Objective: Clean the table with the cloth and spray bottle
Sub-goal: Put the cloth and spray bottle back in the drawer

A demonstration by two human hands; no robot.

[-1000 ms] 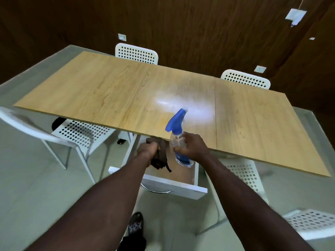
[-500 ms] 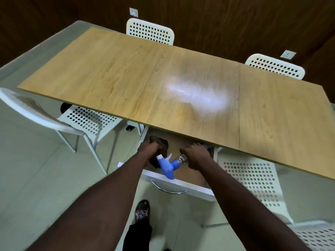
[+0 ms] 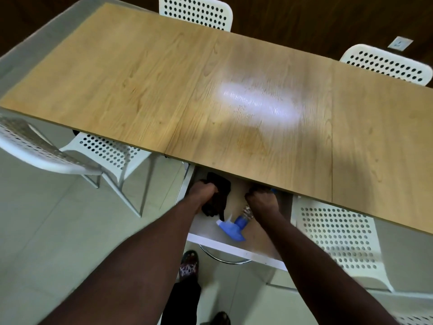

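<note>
**Holding both tools down low**

We are looking down on the wooden table [image 3: 140,90]. Under its near edge the white drawer [image 3: 234,249] is standing open. Our left hand [image 3: 202,192] is clutching the dark cloth [image 3: 220,191] there. Our right hand [image 3: 262,200] is gripping the spray bottle [image 3: 232,228], its blue head pointing toward the drawer front.

The desk [image 3: 140,90] is smooth wood-grain with a soft sheen; the chairs [image 3: 337,235] are perforated white plastic; cloth [image 3: 220,193] dark, matt; bottle [image 3: 234,227] plastic.
</note>
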